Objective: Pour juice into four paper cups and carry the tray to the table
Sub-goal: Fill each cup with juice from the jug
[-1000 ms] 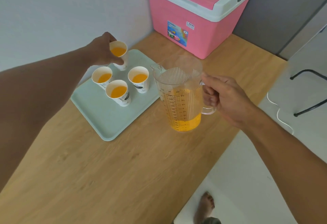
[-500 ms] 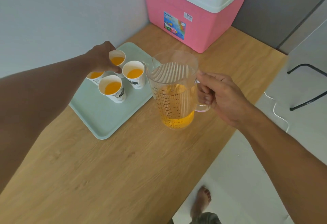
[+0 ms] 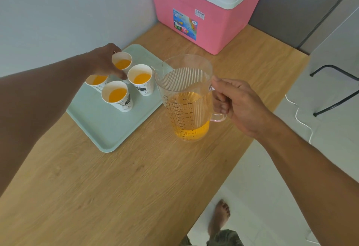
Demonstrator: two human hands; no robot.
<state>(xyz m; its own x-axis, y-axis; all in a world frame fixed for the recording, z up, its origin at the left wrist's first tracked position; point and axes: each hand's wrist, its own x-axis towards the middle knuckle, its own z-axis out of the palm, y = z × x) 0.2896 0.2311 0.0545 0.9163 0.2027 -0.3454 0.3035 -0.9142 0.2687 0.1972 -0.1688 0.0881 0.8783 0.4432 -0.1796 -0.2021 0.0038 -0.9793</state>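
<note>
A pale green tray [image 3: 101,121] lies on the wooden counter [image 3: 136,187] and carries several white paper cups of orange juice. My left hand [image 3: 103,61] grips the far cup [image 3: 122,62] at its rim. The other cups stand close by: one at the left [image 3: 97,81], partly hidden under my hand, one in front [image 3: 117,96] and one at the right [image 3: 140,79]. My right hand [image 3: 239,105] holds the handle of a clear measuring jug [image 3: 186,98], upright just right of the tray, with juice in its lower part.
A pink cooler box [image 3: 204,10] with a white lid stands at the counter's far end against the wall. Right of the counter is light floor with a white cable [image 3: 299,117], black chair legs [image 3: 334,90] and my bare foot [image 3: 219,218].
The far cup has moved with my left hand closer to the other cups. The jug has stayed upright in my right hand beside the tray.
</note>
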